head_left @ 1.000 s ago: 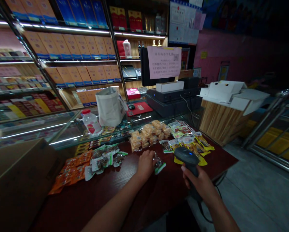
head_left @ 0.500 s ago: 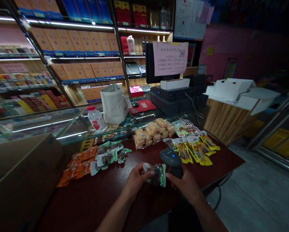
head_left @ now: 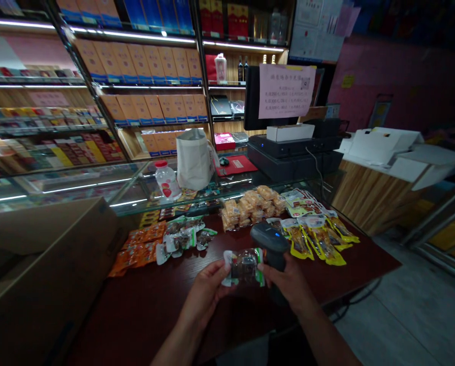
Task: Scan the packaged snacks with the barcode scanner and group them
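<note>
Between my hands, above the table, is a small clear snack packet [head_left: 246,266] with green edging and dark contents. My left hand [head_left: 209,284] pinches its left end between thumb and fingers. My right hand [head_left: 288,282] is wrapped round the handle of a dark grey barcode scanner [head_left: 271,239], whose small blue light is lit. The right thumb and fingertips also touch the packet's green right edge. Similar green-edged packets [head_left: 184,236] lie in a pile behind my left hand, beside orange packets [head_left: 139,246]. Yellow-edged packets [head_left: 321,236] lie behind the scanner.
An open cardboard box [head_left: 56,274] stands on the left. At the table's back are a heap of wrapped tan snacks [head_left: 252,207] and a glass counter [head_left: 136,190], holding a red-capped jar [head_left: 167,182] and a white bag [head_left: 195,160]. A monitor [head_left: 252,99] stands behind.
The packet has turned and spread flatter between my hands, showing more of its face. The whole scene has shifted rightward in view. Both hands have kept their grips.
</note>
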The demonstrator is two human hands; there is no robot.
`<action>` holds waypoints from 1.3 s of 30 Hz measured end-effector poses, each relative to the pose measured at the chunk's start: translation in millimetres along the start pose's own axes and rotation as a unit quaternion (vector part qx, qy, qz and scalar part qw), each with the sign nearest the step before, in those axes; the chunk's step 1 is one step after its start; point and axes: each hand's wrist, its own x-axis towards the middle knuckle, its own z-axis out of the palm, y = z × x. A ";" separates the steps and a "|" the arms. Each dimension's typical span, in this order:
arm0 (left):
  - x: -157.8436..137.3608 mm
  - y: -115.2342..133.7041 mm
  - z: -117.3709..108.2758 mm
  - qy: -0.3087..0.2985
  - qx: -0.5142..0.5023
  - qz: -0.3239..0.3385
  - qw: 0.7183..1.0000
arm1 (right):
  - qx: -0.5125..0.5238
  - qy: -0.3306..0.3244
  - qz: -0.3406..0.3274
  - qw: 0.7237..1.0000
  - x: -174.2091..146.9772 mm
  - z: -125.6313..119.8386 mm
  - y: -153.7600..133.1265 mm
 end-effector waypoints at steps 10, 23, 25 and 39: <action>26.2 24.4 -32.9 0.136 0.058 0.183 0.972 | 0.014 -0.066 0.006 0.998 23.5 16.8 -17.6; 46.4 16.9 -61.3 0.204 0.107 0.245 0.942 | -0.004 -0.196 -0.080 0.977 27.5 5.6 -47.0; 46.8 16.9 -61.5 0.207 0.107 0.244 0.941 | 0.099 -0.172 -0.103 0.975 34.6 3.5 -73.6; 48.3 11.2 -59.3 0.202 0.074 0.217 0.952 | -0.042 -0.182 -0.038 0.982 13.2 27.5 -7.1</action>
